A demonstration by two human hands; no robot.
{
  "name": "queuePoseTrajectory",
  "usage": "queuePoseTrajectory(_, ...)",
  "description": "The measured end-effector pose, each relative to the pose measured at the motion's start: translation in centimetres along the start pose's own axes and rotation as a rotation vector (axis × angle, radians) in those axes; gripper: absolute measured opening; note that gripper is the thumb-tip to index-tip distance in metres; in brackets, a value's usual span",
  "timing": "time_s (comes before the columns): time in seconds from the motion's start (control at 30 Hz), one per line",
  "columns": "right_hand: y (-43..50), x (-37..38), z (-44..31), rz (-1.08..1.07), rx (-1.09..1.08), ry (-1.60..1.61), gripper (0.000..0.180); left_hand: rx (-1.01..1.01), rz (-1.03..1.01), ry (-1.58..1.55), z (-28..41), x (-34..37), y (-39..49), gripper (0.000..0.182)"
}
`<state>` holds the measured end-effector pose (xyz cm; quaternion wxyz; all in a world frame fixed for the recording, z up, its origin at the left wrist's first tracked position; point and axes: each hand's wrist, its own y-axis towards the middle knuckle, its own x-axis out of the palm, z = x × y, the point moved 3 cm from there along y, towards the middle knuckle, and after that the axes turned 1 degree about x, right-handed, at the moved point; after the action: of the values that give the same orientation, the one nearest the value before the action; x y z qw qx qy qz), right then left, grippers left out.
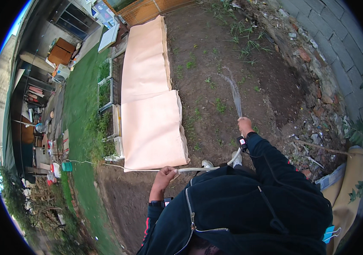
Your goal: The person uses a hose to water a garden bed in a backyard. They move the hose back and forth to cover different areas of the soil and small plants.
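Note:
My right hand (245, 125) grips the end of a pale garden hose (200, 169), and a spray of water (236, 95) shoots from it onto the bare soil (200, 67). Farther back along the same hose, my left hand (165, 178) pinches it near my waist. From there the hose trails left past the near edge of a long pale-pink sheet (152, 127) and over the green turf. Small green weeds (220, 105) grow in the dirt close to the spray. The hose's mouth is hidden by my right fist.
A grey block wall (341, 41) runs along the right, with rubble (320, 110) at its foot. Left of the sheet are low metal frames (106, 95), tall grass (93, 137) and green turf (79, 98). A teal bucket (67, 166) stands by the hose; a rolled tan sheet (354, 172) is at right.

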<state>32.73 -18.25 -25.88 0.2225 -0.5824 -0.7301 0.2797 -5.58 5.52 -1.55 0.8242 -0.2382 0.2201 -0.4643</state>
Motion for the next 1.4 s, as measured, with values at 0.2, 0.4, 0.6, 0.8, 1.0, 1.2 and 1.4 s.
queuePoseTrajectory(0.2, -0.4, -1.1, -1.3, 0.057, -0.110, 0.120, 0.017, 0.004, -0.005, 0.010, 0.5, -0.1, 1.1, 0.012)
queuePoseTrajectory(0.4, -1.3, -2.4, -2.4, 0.111, -0.093, 0.157, 0.011, 0.029, -0.035, 0.047, 2.1, 0.2, 2.8, 0.013)
queuePoseTrajectory(0.6, -1.0, -4.1, -0.9, 0.131, -0.079, 0.140, 0.016, -0.009, -0.077, 0.072, 2.2, 0.5, 3.5, 0.016)
queuePoseTrajectory(0.8, -0.9, -5.6, 1.4, 0.072, -0.010, 0.218, 0.016, -0.009, -0.140, 0.080, 2.2, 0.9, 3.5, 0.016)
queuePoseTrajectory(1.0, -1.1, -5.7, 1.8, 0.071, 0.086, 0.179, 0.014, -0.008, -0.152, 0.097, 2.0, 0.8, 3.5, 0.017)
queuePoseTrajectory(1.2, -0.4, -4.9, 2.2, 0.107, -0.001, 0.154, 0.014, -0.005, -0.119, 0.097, 1.3, 0.5, 2.8, 0.018)
queuePoseTrajectory(1.4, 1.0, -2.4, -0.7, 0.009, -0.137, 0.191, 0.016, 0.013, -0.066, 0.057, 0.7, -0.3, 2.1, 0.017)
